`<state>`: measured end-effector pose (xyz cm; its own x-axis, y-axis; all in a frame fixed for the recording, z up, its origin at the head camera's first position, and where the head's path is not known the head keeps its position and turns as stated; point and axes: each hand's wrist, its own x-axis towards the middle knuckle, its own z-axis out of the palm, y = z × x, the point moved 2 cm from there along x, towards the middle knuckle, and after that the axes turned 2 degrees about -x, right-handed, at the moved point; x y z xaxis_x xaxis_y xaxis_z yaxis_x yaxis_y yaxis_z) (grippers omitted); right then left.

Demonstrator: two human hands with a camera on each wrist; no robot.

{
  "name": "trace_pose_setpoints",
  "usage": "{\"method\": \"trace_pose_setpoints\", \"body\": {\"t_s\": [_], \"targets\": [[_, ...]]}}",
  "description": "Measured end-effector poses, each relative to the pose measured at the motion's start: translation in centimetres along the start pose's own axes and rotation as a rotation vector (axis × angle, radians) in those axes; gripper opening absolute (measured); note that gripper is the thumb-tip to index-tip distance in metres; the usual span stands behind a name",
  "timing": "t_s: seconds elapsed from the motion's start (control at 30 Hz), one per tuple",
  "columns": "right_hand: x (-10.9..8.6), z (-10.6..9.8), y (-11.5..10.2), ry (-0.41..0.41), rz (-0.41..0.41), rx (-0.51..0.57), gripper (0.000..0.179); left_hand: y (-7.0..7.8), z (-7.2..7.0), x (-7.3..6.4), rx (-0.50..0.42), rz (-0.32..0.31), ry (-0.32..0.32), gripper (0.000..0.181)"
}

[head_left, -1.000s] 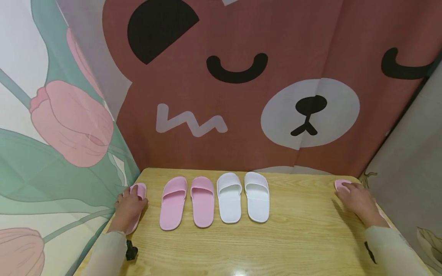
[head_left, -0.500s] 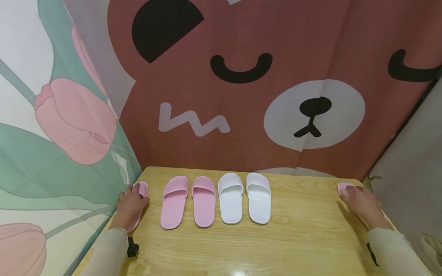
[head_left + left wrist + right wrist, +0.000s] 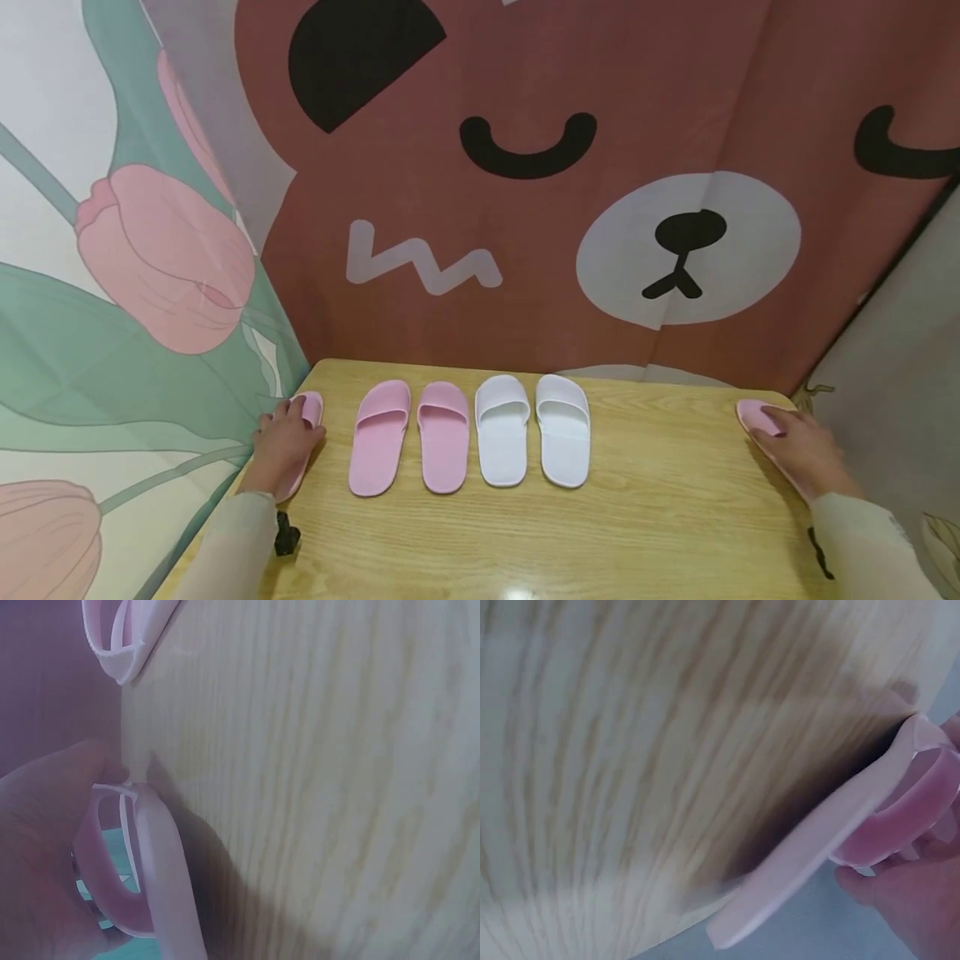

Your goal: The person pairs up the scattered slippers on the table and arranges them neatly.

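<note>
At the table's left edge, my left hand (image 3: 283,450) grips a pink slipper (image 3: 311,410) across its strap, fingers over the top and thumb on the right side. The left wrist view shows this slipper's sole (image 3: 166,870) on edge above its shadow. On the far right, my right hand (image 3: 810,458) holds another pink slipper (image 3: 752,414) by the strap, its toe pointing to the back left. In the right wrist view that slipper's sole (image 3: 810,840) slants close over the wood, and the fingers and thumb are around the strap. Each palm hides part of its slipper.
Between the hands stand a pair of pink slippers, one left (image 3: 372,467) and one right (image 3: 444,462), then a white pair, one left (image 3: 502,458) and one right (image 3: 565,458), toes to the back. Printed cloths (image 3: 420,325) border the wooden table (image 3: 645,517) behind and at the sides.
The right hand has moved slightly to the right, and more of its slipper shows at the toe and beside the hand. The left hand keeps its grip. The slippers in the middle stay put.
</note>
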<state>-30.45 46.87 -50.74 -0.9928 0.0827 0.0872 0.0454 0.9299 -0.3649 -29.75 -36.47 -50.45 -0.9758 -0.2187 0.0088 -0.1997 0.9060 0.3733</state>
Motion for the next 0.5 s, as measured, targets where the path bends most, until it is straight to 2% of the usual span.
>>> {"method": "trace_pose_setpoints", "body": {"t_s": [0.33, 0.5], "targets": [[0.66, -0.84, -0.23, -0.115, -0.005, -0.034, 0.088, -0.2, -0.23, 0.18, 0.008, 0.0, 0.002, 0.078], [0.71, -0.69, -0.47, -0.135, -0.012, -0.063, 0.09, 0.12, -0.71, 0.04, 0.024, 0.016, -0.005, 0.076]]}}
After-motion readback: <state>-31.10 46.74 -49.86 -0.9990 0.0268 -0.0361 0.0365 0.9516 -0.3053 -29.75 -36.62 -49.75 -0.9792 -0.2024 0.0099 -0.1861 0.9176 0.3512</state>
